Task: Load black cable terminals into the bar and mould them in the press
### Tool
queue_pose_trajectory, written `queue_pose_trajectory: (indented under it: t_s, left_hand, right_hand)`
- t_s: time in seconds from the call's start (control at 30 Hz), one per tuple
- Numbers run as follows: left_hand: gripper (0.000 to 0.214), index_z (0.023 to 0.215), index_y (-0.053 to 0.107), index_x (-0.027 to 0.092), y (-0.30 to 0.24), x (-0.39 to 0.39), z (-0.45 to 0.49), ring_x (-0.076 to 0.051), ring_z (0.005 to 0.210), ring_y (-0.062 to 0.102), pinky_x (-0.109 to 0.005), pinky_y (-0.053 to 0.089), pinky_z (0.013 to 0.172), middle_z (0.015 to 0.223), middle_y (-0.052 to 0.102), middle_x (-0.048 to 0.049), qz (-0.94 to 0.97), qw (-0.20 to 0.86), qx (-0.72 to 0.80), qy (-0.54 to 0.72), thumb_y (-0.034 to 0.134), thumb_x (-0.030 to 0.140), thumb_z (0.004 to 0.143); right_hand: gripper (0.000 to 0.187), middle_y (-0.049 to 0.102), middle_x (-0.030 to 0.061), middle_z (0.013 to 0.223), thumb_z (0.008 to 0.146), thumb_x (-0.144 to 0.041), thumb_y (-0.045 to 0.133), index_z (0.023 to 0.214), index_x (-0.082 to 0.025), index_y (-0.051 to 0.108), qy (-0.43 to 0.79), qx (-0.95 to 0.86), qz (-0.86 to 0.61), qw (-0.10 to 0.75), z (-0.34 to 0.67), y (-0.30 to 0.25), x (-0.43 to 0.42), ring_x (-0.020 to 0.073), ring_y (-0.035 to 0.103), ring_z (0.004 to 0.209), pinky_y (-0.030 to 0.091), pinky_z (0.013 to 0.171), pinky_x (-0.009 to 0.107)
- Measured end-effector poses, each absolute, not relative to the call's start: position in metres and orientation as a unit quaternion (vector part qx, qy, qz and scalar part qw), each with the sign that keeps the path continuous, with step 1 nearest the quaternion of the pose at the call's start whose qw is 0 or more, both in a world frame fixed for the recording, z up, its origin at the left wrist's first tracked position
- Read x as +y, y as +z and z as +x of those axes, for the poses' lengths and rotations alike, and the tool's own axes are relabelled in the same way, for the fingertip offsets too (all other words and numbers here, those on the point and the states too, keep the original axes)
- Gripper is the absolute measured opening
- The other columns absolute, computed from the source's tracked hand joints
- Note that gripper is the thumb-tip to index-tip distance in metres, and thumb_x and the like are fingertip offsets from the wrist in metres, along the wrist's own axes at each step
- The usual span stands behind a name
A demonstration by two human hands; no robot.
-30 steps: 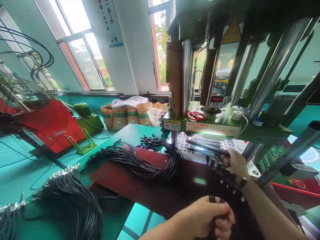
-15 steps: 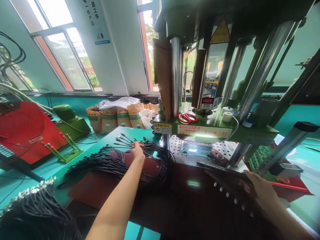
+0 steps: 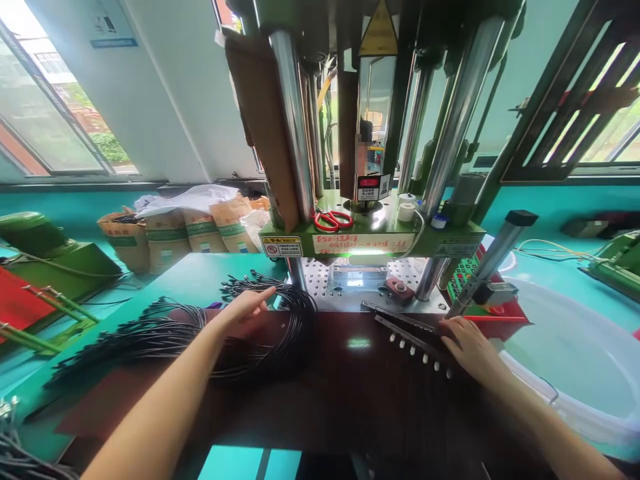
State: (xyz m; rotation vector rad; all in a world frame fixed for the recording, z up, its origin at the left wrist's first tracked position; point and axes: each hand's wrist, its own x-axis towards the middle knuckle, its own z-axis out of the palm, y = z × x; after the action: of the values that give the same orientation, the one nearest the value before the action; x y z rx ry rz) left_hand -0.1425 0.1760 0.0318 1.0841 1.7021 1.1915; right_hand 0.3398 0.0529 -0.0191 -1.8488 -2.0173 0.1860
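My left hand (image 3: 247, 305) hovers at the coil of black cables (image 3: 297, 333) on the left half of the bench. Its index finger is stretched out and no cable shows in it. Cable ends with small dark connectors (image 3: 235, 285) lie just beyond the fingers. My right hand (image 3: 467, 341) grips the right end of a long dark metal mould bar (image 3: 400, 319). Along the bar's near side sits a row of several small silver connectors (image 3: 413, 350). The bar lies at a slant on the dark bench top, in front of the press.
The green press (image 3: 370, 233) stands ahead, with red-handled scissors (image 3: 333, 221) on its ledge and a perforated metal bed (image 3: 320, 277) below. More black cables (image 3: 145, 333) lie at left. At right are a red bin (image 3: 505, 327) and a large white tub (image 3: 565, 347). Sacks (image 3: 165, 240) line the wall.
The view has swung right. My left hand has drawn back from the spread cable ends, which now lie on the coil. The mould bar, held raised at its right end before, now lies lower.
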Motion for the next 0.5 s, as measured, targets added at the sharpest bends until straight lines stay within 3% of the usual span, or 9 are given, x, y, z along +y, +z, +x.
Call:
queue_pose_trajectory:
  t_s: [0.1, 0.2, 0.37, 0.5]
  left_hand:
    - [0.027, 0.047, 0.057, 0.015, 0.043, 0.142, -0.116, -0.010, 0.035, 0.037, -0.021, 0.021, 0.039, 0.037, 0.046, 0.0030, 0.538, 0.438, 0.624, 0.359, 0.078, 0.032, 0.049]
    - [0.021, 0.063, 0.064, 0.018, 0.038, 0.089, -0.065, -0.013, 0.052, 0.045, -0.024, 0.028, 0.050, 0.055, 0.056, 0.0007, 0.731, 0.420, 0.476, 0.249, 0.064, 0.039, 0.068]
    - [0.017, 0.075, 0.063, 0.023, 0.005, 0.008, 0.022, -0.022, 0.078, 0.050, -0.032, 0.029, 0.070, 0.078, 0.062, -0.0047, 0.857, 0.327, 0.340, 0.208, 0.062, 0.039, 0.072]
    - [0.023, 0.076, 0.060, 0.023, -0.012, -0.013, 0.046, -0.024, 0.079, 0.047, -0.036, 0.027, 0.071, 0.080, 0.059, -0.0081, 0.866, 0.338, 0.315, 0.191, 0.056, 0.046, 0.076]
  right_hand:
    - [0.033, 0.056, 0.0115, 0.104, 0.072, -0.020, 0.048, 0.104, -0.018, 0.056, 0.110, -0.772, -0.625, 0.042, 0.342, -0.003, 0.025, 0.0270, 0.054, 0.096, 0.041, 0.081, 0.039]
    - [0.038, 0.056, 0.0121, 0.102, 0.065, -0.002, 0.042, 0.099, -0.016, 0.054, 0.089, -0.765, -0.632, -0.091, 0.329, 0.018, 0.004, 0.0269, 0.056, 0.094, 0.040, 0.078, 0.037]
    - [0.030, 0.058, 0.0119, 0.092, 0.063, 0.002, 0.039, 0.085, -0.014, 0.051, 0.085, -0.744, -0.654, -0.106, 0.308, 0.040, 0.017, 0.0265, 0.057, 0.088, 0.037, 0.068, 0.032]
    - [0.030, 0.059, 0.0114, 0.086, 0.064, 0.000, 0.042, 0.089, -0.015, 0.051, 0.084, -0.722, -0.683, -0.077, 0.309, 0.037, 0.055, 0.0264, 0.058, 0.077, 0.032, 0.056, 0.029]
